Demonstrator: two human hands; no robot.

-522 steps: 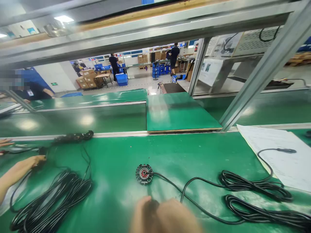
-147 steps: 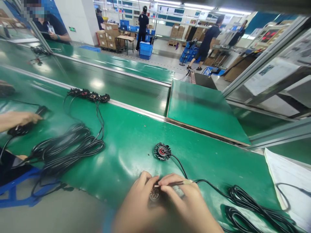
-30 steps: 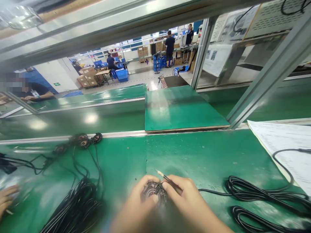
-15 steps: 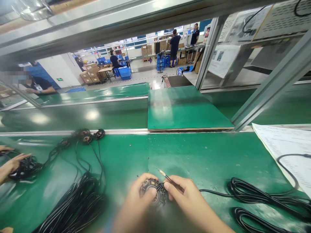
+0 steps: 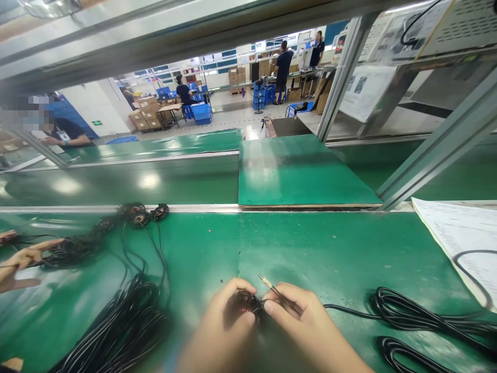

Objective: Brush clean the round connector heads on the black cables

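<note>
My left hand (image 5: pixel 229 324) is closed round a small black stator (image 5: pixel 248 306), a round part with a ribbed rim. It is tilted, and my fingers and thumb cover much of it. My right hand (image 5: pixel 295 318) pinches a black cable (image 5: pixel 341 310) close to its end, right beside the stator. Thin wires with a pale tip (image 5: pixel 265 281) stick up past my right fingers. The fingertips of both hands nearly meet at the stator's right side, and whether the cable joins it there is hidden.
Coiled black cables (image 5: pixel 415 313) and a paper sheet (image 5: pixel 462 243) lie on the right. A large cable bundle (image 5: pixel 116 326) and several stators (image 5: pixel 140 217) lie on the left. A co-worker's hand (image 5: pixel 19 264) handles cables there. A green board (image 5: pixel 298 176) and metal post (image 5: pixel 435 134) stand ahead.
My left hand has tipped the stator, so its round face no longer shows towards me. My right hand stays close beside it. The co-worker's hand on the left has shifted over the cables.
</note>
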